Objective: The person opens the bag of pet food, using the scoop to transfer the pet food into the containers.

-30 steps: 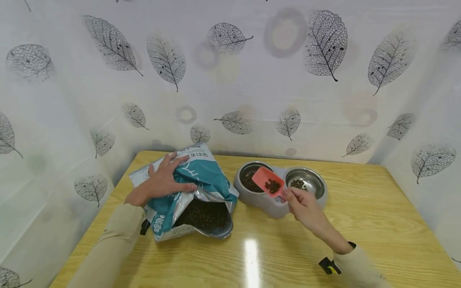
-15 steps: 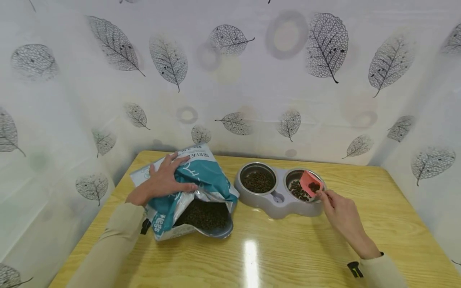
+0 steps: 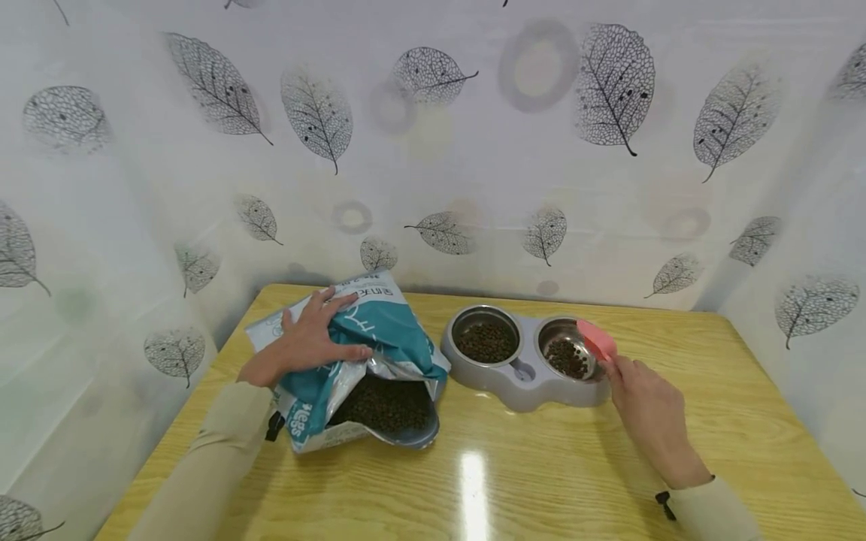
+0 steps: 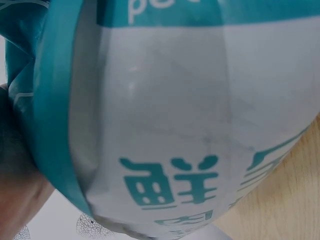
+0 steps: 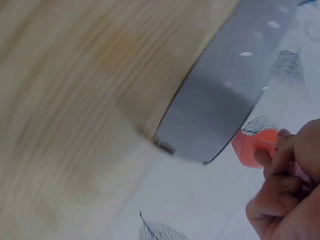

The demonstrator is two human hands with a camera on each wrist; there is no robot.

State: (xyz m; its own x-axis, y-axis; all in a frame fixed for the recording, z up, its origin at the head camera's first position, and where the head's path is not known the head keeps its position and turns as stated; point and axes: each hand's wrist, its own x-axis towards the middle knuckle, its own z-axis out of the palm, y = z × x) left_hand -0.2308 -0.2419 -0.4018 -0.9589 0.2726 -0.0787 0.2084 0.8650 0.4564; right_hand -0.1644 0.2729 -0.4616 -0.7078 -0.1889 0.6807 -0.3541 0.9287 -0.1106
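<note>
My left hand (image 3: 307, 338) lies with spread fingers on top of a teal and white pet food bag (image 3: 382, 323). The bag rests on its side, its mouth facing the front and showing brown kibble (image 3: 386, 406). My right hand (image 3: 649, 413) grips the handle of a pink scoop (image 3: 597, 342), tilted over the right edge of a grey double pet bowl (image 3: 534, 394). Kibble covers the floor of the left steel bowl (image 3: 485, 336); a smaller heap lies in the right one (image 3: 567, 357). In the right wrist view, curled fingers hold the scoop (image 5: 255, 147) beside the bowl's grey side.
Everything stands on a wood-grain table (image 3: 406, 496). A white curtain (image 3: 460, 173) printed with leaves hangs behind the table and along both sides.
My right hand has moved right, from over the middle of the double bowl to the right bowl. The scoop has tipped, and the right bowl's kibble heap has grown. My left hand stays put.
</note>
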